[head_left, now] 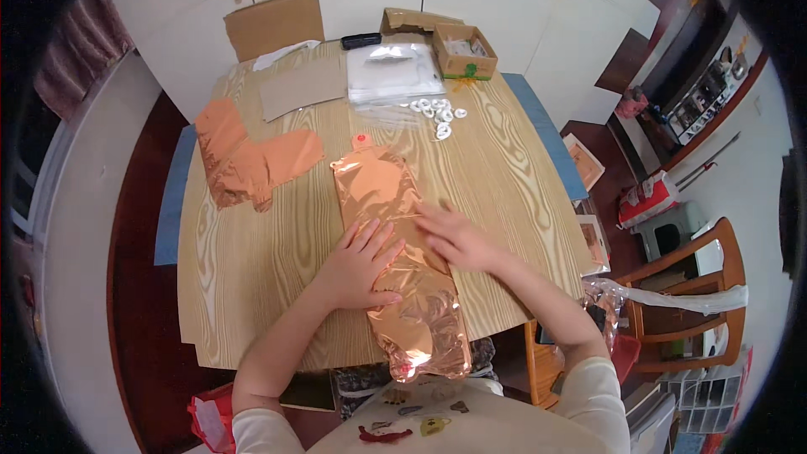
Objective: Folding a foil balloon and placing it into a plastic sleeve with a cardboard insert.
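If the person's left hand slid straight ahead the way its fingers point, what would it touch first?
The left hand lies flat on the long rose-gold foil balloon, fingers pointing up-right toward the right hand. It would probably meet that hand's fingers first, sliding over foil.

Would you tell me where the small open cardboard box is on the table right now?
The small cardboard box sits at the table's far right edge, beside the clear plastic bags and beyond the white rings.

Far on the wooden table [252, 252] sit a small cardboard box [464, 50], clear plastic bags [393, 74] and white rings [437, 111]; flattened rose-gold foil [248, 160] lies left. A wooden chair [698, 286] stands right.
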The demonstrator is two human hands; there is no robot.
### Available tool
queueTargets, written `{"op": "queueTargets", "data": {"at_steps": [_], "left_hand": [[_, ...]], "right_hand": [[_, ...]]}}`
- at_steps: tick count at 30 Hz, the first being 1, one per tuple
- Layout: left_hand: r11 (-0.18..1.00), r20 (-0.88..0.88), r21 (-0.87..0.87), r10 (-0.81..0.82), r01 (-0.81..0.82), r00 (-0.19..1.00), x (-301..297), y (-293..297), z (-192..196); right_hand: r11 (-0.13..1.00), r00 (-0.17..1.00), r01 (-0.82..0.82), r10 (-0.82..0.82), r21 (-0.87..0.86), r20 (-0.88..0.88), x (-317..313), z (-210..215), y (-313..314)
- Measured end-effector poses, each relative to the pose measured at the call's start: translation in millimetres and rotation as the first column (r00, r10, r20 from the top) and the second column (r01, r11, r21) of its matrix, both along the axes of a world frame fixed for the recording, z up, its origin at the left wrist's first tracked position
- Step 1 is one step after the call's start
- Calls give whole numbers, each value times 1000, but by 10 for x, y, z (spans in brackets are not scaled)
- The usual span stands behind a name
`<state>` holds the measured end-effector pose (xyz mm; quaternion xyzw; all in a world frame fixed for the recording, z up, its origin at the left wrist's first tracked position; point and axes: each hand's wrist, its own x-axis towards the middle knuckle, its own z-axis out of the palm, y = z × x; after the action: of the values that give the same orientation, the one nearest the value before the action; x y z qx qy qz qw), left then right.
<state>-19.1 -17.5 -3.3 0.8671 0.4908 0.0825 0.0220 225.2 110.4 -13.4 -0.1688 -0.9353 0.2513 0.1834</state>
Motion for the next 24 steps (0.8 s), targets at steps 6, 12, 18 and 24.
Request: {"op": "queueTargets", "data": {"at_steps": [6,12,18,24], "left_hand": [[1000,10,-2,7,-7,1000,-18,-13,-21],[1000,7,-27,10,-10,1000,-11,-15,-15],[997,-44,-68,22,-25,999,-1,-23,34],[998,-36,-56,11,-13,999,-7,-20,32]], "right_hand": [[998,999,46,-45,50,-15,557,448,-1153],[943,999,-27,37,333,-26,1031,15,-1747],[833,993,60,6,551,-116,1041,-44,-1736],[788,988,93,3,609,-154,1060,-17,-1695]]}}
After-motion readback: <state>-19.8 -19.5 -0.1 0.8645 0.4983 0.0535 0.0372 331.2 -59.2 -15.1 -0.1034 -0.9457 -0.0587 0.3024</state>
